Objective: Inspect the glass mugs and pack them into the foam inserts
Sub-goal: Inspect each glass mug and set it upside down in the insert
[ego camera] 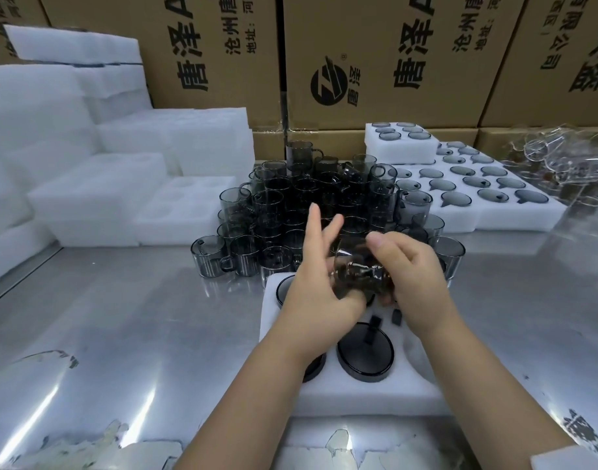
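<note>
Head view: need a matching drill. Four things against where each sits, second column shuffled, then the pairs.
Things
1. held mug
2. loose mugs
3. empty foam blocks
4. filled foam trays

Places
A. stacked at the far left
B. between the left hand and right hand, above the near foam insert
C. at the right, in front of the cardboard boxes
D. crowded on the metal table, centre

Pairs: 1-B, 2-D, 3-A, 4-C
</note>
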